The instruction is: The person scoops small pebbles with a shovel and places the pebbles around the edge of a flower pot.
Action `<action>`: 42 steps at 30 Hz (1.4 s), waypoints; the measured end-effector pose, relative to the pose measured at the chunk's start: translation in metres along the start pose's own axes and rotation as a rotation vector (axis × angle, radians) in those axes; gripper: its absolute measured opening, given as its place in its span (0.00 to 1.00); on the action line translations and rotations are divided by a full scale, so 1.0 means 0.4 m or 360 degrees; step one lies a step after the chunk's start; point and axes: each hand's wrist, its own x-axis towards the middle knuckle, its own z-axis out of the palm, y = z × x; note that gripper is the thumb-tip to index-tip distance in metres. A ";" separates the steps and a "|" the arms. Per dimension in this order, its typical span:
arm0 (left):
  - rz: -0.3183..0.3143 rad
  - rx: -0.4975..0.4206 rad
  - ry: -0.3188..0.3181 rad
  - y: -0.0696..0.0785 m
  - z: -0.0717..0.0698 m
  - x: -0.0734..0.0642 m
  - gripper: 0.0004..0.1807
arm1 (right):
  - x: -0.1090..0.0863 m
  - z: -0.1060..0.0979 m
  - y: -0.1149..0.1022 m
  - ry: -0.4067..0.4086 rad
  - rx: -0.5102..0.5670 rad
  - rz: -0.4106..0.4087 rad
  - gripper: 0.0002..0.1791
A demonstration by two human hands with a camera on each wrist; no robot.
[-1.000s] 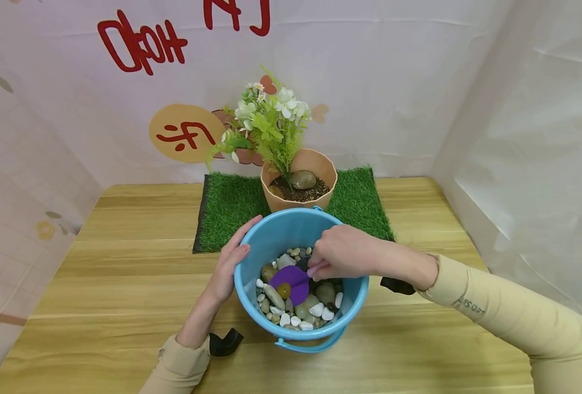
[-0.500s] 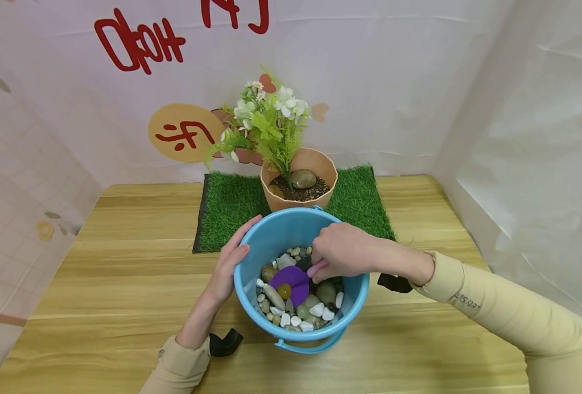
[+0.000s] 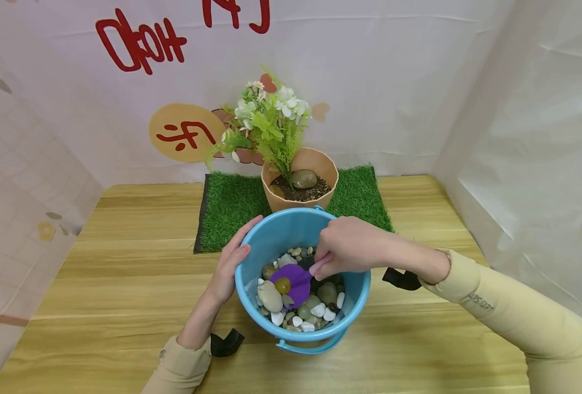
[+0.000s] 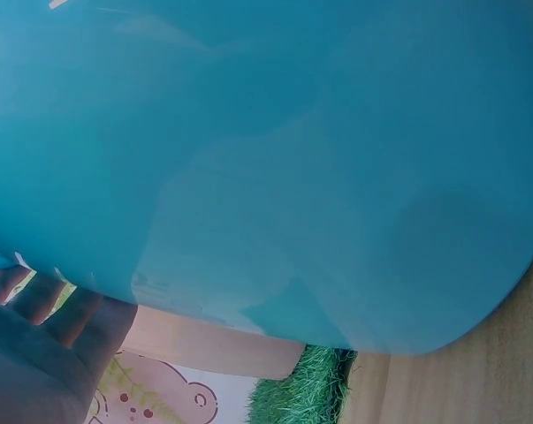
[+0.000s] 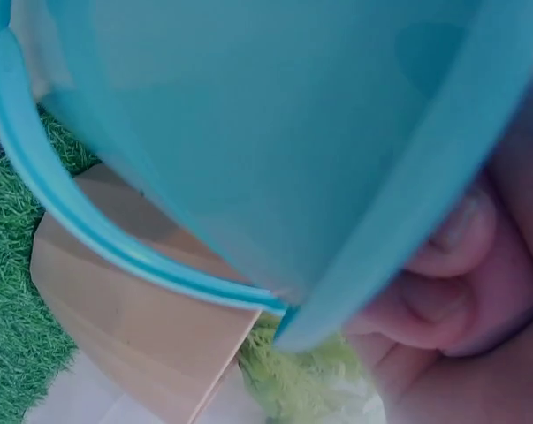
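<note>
My right hand reaches over the rim of a light-blue bucket and grips the pinkish-purple handle of a small purple shovel. The shovel's blade lies among mixed stones inside, with a round yellowish-brown pebble on it. A larger pale oval stone leans at the blade's left edge. My left hand holds the bucket's left side, thumb at the rim and fingers along the outside. The left wrist view shows those fingers against the bucket wall. The shovel is hidden in the right wrist view.
Behind the bucket, a peach flowerpot with soil, a stone and white flowers stands on a green turf mat. Black elbow-shaped pieces lie on the wooden table. The bucket's handle hangs down in front.
The right hand and the shovel have shifted slightly up and right. The pale stone at the blade's left edge has turned and shows a broader face. The left hand stays in place.
</note>
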 end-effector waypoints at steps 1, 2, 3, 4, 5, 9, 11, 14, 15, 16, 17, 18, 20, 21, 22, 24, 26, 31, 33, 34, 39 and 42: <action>0.0001 -0.0001 -0.0003 0.000 0.000 0.000 0.34 | -0.004 -0.004 0.000 0.0001 0.0017 0.0014 0.21; 0.0004 -0.0006 -0.0005 0.000 0.001 0.001 0.34 | -0.009 -0.007 0.001 0.0003 0.0032 0.0026 0.20; 0.0006 -0.0011 -0.0007 0.000 0.001 0.001 0.34 | -0.013 -0.010 0.002 0.0004 0.0050 0.0040 0.19; 0.0008 -0.0017 -0.0009 0.000 0.001 0.001 0.34 | -0.018 -0.012 0.004 0.0003 0.0067 0.0046 0.18; 0.0012 -0.0022 -0.0009 -0.001 0.001 0.001 0.34 | -0.023 -0.015 0.005 -0.0001 0.0087 0.0053 0.17; 0.0017 -0.0032 -0.0005 -0.002 0.002 0.001 0.35 | -0.042 -0.024 0.011 0.0006 0.0181 0.0065 0.10; 0.0016 -0.0026 -0.0005 -0.002 0.001 0.001 0.35 | -0.051 -0.026 0.016 0.0024 0.0216 0.0068 0.07; 0.0006 -0.0016 -0.0001 -0.002 0.000 0.000 0.34 | -0.061 -0.026 0.025 0.0050 0.0240 0.0063 0.07; 0.0004 -0.0011 0.0001 -0.002 0.000 0.000 0.34 | -0.063 -0.025 0.027 0.0055 0.0251 0.0060 0.07; 0.0001 -0.0009 0.0004 -0.002 -0.001 0.000 0.34 | -0.065 -0.024 0.030 0.0060 0.0259 0.0057 0.07; -0.0002 -0.0007 0.0006 -0.002 -0.002 -0.001 0.34 | -0.067 -0.023 0.032 0.0060 0.0266 0.0054 0.08; -0.0001 -0.0010 0.0006 -0.002 -0.002 -0.001 0.34 | -0.069 -0.022 0.033 0.0059 0.0278 0.0055 0.09; 0.0003 -0.0011 0.0006 -0.002 -0.002 -0.001 0.34 | -0.072 -0.020 0.035 0.0061 0.0308 0.0064 0.09; 0.0004 -0.0013 0.0004 -0.002 -0.002 -0.001 0.34 | -0.074 -0.019 0.036 0.0062 0.0324 0.0074 0.09; 0.0004 -0.0015 0.0002 -0.001 -0.002 -0.001 0.34 | -0.076 -0.018 0.037 0.0068 0.0337 0.0080 0.09; 0.0005 -0.0014 -0.0002 -0.001 -0.001 -0.001 0.34 | -0.082 -0.019 0.038 0.0084 0.0375 0.0094 0.09; 0.0006 -0.0012 -0.0006 -0.002 -0.001 -0.001 0.34 | -0.089 -0.021 0.040 0.0107 0.0402 0.0098 0.08; 0.0011 0.0009 -0.0003 -0.002 -0.001 -0.001 0.34 | -0.112 -0.032 0.046 0.0155 0.0459 0.0134 0.07; 0.0015 0.0023 0.0002 -0.001 -0.001 -0.001 0.34 | -0.122 -0.038 0.050 0.0168 0.0487 0.0163 0.08; 0.0017 0.0031 0.0005 -0.001 0.000 -0.001 0.34 | -0.126 -0.041 0.051 0.0178 0.0493 0.0174 0.09; 0.0015 0.0067 0.0025 0.002 0.000 -0.001 0.34 | -0.146 -0.062 0.057 0.0231 0.0508 0.0229 0.10; 0.0018 0.0076 0.0032 0.005 0.001 -0.002 0.34 | -0.155 -0.076 0.059 0.0258 0.0485 0.0293 0.10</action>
